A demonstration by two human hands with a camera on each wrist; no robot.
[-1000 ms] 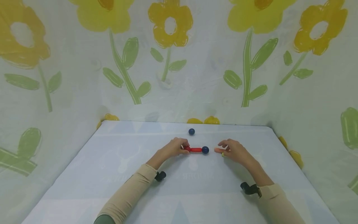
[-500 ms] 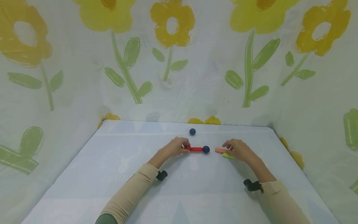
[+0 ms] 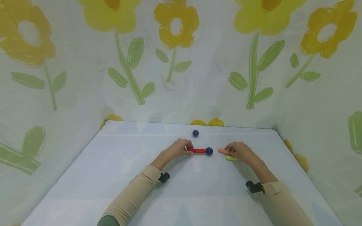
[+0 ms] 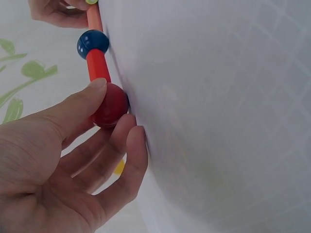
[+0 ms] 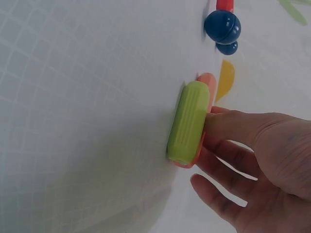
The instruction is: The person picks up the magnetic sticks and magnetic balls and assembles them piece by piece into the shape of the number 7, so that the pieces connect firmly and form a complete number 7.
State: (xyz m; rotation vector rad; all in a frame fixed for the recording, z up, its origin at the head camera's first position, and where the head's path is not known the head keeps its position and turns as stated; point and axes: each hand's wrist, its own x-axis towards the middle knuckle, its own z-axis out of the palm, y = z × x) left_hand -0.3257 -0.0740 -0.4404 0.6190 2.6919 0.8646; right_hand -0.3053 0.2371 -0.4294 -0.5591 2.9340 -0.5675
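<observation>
With thumb and fingers, my left hand (image 3: 176, 148) pinches a red ball (image 4: 112, 108). A red rod (image 3: 200, 151) joins that ball to a blue ball (image 3: 209, 151), all in one row on the table. To the right, my right hand (image 3: 243, 153) pinches an orange rod (image 3: 223, 151) that lies just apart from the blue ball. A ribbed yellow-green rod (image 5: 188, 121) lies alongside the orange rod, on the near side, and covers much of it in the right wrist view. The fingers behind the orange rod are partly hidden.
A second blue ball (image 3: 195, 133) lies farther back, near the far edge of the white table (image 3: 141, 201). Flower-printed cloth (image 3: 198, 91) hangs behind and along both sides of the table.
My right hand has let the yellow-green rod down onto the table and now pinches the orange rod, which has turned slightly. My left hand keeps its hold on the red ball.
</observation>
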